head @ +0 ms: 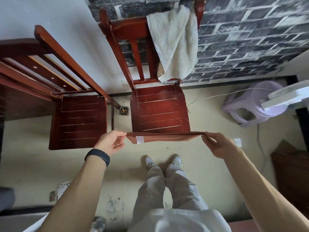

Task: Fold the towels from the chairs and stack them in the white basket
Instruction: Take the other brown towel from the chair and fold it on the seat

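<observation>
A brown towel (164, 137) with a white label hangs stretched flat between my hands, just in front of the right wooden chair (158, 109). My left hand (111, 142) pinches its left corner and my right hand (217, 144) pinches its right corner. A cream towel (173, 42) hangs over the backrest of that chair. The left wooden chair (78, 121) has a bare seat. No white basket is in view.
A lilac plastic stool (247, 106) stands at the right under a white appliance (287, 96), with a cable on the floor. A dark wooden piece (291, 173) sits at the far right. A small floor drain (124, 111) lies between the chairs. My feet stand below the towel.
</observation>
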The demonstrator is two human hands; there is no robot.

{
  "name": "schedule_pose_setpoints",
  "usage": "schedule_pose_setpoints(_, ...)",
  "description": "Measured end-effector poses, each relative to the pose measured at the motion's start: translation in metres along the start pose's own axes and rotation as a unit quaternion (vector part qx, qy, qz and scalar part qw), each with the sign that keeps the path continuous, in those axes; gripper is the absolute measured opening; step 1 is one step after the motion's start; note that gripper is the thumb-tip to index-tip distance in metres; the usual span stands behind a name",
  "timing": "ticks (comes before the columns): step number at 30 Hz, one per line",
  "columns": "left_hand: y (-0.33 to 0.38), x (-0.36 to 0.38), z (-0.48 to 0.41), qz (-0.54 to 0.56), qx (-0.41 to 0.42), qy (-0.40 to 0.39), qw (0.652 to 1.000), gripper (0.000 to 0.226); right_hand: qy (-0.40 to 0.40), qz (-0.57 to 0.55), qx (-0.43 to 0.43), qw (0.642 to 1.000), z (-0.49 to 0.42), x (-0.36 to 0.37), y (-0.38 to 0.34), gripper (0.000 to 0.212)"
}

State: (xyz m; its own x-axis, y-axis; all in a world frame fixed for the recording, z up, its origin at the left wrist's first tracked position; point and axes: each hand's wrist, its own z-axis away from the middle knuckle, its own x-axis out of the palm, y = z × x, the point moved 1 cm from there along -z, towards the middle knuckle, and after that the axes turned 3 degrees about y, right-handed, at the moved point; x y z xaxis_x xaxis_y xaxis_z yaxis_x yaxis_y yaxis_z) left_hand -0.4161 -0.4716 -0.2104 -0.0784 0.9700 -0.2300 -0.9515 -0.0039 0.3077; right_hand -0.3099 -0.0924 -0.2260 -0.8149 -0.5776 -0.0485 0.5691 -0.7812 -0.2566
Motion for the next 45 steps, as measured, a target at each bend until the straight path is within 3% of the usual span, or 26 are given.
schedule_pose_setpoints(6,0.012,-0.002,0.001,0.023,0.014,-0.017,1.000,0.013,-0.027,0.004,-0.053,0.998,0.002,0.016,-0.015,0.010)
schedule_pose_setpoints(17,0.101,0.032,-0.001,0.093,0.135,-0.009,0.987,0.013,-0.002,0.045,-0.195,0.980,0.012,0.091,-0.093,0.010)
schedule_pose_setpoints(23,0.081,0.036,-0.030,0.085,0.192,0.048,0.977,0.015,-0.003,0.037,-0.223,0.974,-0.012,0.095,-0.079,0.014)
schedule_pose_setpoints(27,0.035,0.044,-0.066,0.062,0.194,0.046,0.978,0.014,0.025,0.044,-0.212,0.976,-0.053,0.081,-0.050,0.009)
schedule_pose_setpoints(36,-0.098,0.053,-0.167,-0.036,0.057,0.057,0.996,0.010,0.101,0.181,-0.122,0.971,-0.173,0.014,0.056,0.018)
schedule_pose_setpoints(40,-0.129,0.045,-0.168,-0.087,0.063,0.029,0.994,0.020,0.108,0.245,-0.117,0.956,-0.194,-0.009,0.084,0.024)
schedule_pose_setpoints(42,-0.136,0.035,-0.170,-0.231,0.118,-0.004,0.966,0.034,0.113,0.277,-0.130,0.945,-0.198,-0.019,0.089,0.026)
schedule_pose_setpoints(45,-0.130,0.029,-0.173,-0.406,0.222,0.011,0.886,0.024,0.073,0.378,-0.186,0.904,-0.195,-0.020,0.085,0.031)
